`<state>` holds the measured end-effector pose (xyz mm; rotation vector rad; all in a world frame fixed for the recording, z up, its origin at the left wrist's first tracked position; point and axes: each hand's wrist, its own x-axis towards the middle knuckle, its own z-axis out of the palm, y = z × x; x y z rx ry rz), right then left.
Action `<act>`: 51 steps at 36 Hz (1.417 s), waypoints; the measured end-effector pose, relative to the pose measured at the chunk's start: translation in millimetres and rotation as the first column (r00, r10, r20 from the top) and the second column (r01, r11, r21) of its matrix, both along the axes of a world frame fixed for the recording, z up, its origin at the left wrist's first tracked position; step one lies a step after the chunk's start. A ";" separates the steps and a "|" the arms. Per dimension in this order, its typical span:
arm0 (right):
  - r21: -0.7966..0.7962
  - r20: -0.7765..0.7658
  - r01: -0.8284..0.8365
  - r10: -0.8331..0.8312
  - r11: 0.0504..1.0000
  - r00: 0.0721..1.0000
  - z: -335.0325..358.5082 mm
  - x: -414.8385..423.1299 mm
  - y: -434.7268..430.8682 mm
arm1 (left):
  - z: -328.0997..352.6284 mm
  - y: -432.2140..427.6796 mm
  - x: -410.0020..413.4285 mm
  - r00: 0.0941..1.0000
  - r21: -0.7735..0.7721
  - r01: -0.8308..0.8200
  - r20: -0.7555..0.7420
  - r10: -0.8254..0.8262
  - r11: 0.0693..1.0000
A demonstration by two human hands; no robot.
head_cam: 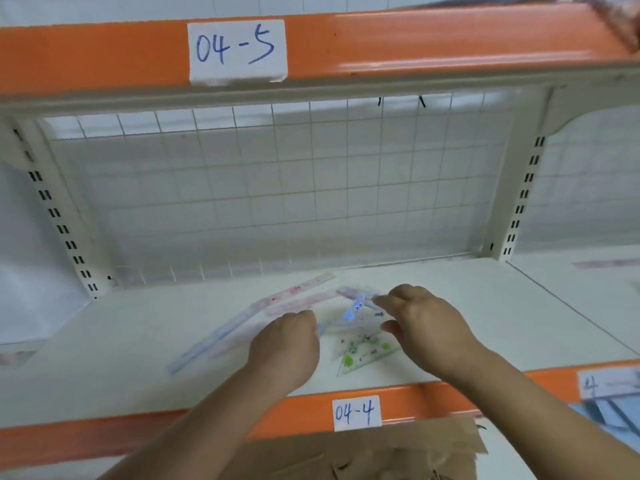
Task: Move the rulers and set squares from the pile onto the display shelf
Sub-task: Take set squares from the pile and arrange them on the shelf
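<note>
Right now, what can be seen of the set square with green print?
The green-printed set square is a clear plastic triangle with green blotches. It lies flat on the white shelf near its front edge, between the left hand and right hand. Whether either touches it is unclear.

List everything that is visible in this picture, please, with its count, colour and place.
rulers: several (blurred, exact count unclear), clear with pink or blue print, left part of the pile
set squares: at least two, clear with green or blue print, right part of the pile
shelf: one, white with orange front edge, under the pile
upper beam: one, orange, top
labels: two readable, white with blue handwriting, 04-5 on the beam, 04-4 on the shelf edge
wire grid: one, white, back of the shelf
cardboard: brown, below the shelf
left hand: on the rulers, fingers hidden
right hand: fingers at the blue-printed set square, hold unclear
</note>
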<state>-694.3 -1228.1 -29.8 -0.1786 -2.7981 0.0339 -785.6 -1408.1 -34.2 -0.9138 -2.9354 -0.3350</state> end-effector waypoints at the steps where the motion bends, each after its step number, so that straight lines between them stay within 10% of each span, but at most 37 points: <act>1: 0.003 0.004 0.024 -0.024 1.000 1.000 -0.7 6.8 2.6 | -0.8 5.6 3.4 1.000 0.009 0.022 0.009 -0.022 1.000; 51: 0.045 0.044 0.327 -0.329 0.944 0.943 -0.9 346.6 386.1 | 6.3 425.1 280.4 0.950 0.042 0.298 0.079 -0.301 0.953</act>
